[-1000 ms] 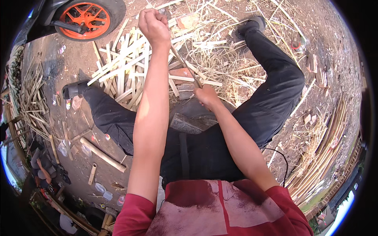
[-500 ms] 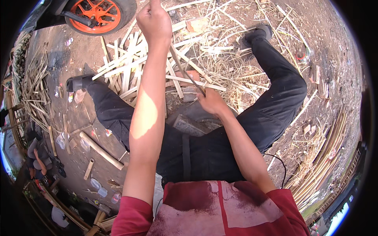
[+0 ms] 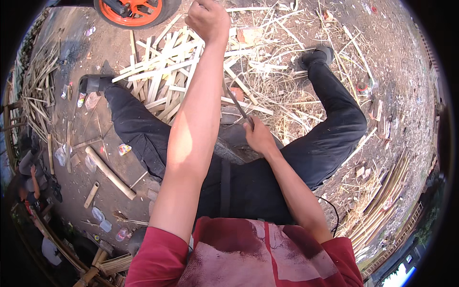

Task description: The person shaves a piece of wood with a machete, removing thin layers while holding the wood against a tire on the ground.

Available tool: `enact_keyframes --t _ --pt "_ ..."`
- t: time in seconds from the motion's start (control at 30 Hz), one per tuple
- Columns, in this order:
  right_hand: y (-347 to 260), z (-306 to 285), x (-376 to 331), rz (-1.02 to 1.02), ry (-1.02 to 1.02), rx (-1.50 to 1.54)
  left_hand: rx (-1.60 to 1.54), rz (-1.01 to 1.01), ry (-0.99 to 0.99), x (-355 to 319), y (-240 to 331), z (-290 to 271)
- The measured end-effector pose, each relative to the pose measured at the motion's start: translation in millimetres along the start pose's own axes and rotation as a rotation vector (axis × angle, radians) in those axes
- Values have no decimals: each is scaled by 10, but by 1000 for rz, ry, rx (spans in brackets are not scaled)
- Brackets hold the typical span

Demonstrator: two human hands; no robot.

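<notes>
My left arm reaches forward, and my left hand (image 3: 209, 20) is closed in a fist near the top edge. What it grips, if anything, is hidden. Low between my legs, my right hand (image 3: 260, 136) is wrapped round the near end of a long, dark, narrow blade that looks like a knife (image 3: 237, 103). The blade slants forward and left, and its far end passes behind my left forearm. Split bamboo strips (image 3: 158, 71) lie heaped on the ground beyond, partly hidden by that arm. Thin curled shavings (image 3: 279, 79) are spread to the right of the heap.
An orange wheel (image 3: 138, 10) with a black tyre stands at the far left. Bamboo poles (image 3: 111, 173) lie on the left ground, with plastic litter (image 3: 123, 149) nearby. Long strips (image 3: 389, 191) are bundled at the right. Another person (image 3: 33, 184) is at the left edge.
My left fist has come slightly right and nearer, its forearm shifting right. My right hand has moved a little right and nearer with the knife. The view has shifted slightly.
</notes>
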State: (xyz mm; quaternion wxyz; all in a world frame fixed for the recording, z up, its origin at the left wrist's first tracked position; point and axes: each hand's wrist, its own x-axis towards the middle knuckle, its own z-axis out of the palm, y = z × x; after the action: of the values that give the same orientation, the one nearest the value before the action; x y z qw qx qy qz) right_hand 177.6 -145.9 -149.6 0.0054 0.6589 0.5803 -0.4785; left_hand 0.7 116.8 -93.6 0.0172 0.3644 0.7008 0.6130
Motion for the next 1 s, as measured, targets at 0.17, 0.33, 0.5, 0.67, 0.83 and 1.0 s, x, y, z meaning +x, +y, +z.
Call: enact_keyframes --t 0.17,0.33,0.5,0.67,0.83,1.0 --pt "-106 87 -81 99 112 88 23 -3 21 -52 -48 -6" --pt "336 117 98 30 -109 48 -218 -75 -208 -148 191 -269" --pt "322 114 351 513 -491 681 -681 -596 -499 -66 298 -670" --pt "507 301 401 247 -118 -234 -633 -526 -517 -21 196 -586" --pt "451 45 624 236 -125 -347 -503 -337 -381 -36 0 -467" --pt "327 -117 468 339 -293 527 -374 -244 -146 27 -8 -642"
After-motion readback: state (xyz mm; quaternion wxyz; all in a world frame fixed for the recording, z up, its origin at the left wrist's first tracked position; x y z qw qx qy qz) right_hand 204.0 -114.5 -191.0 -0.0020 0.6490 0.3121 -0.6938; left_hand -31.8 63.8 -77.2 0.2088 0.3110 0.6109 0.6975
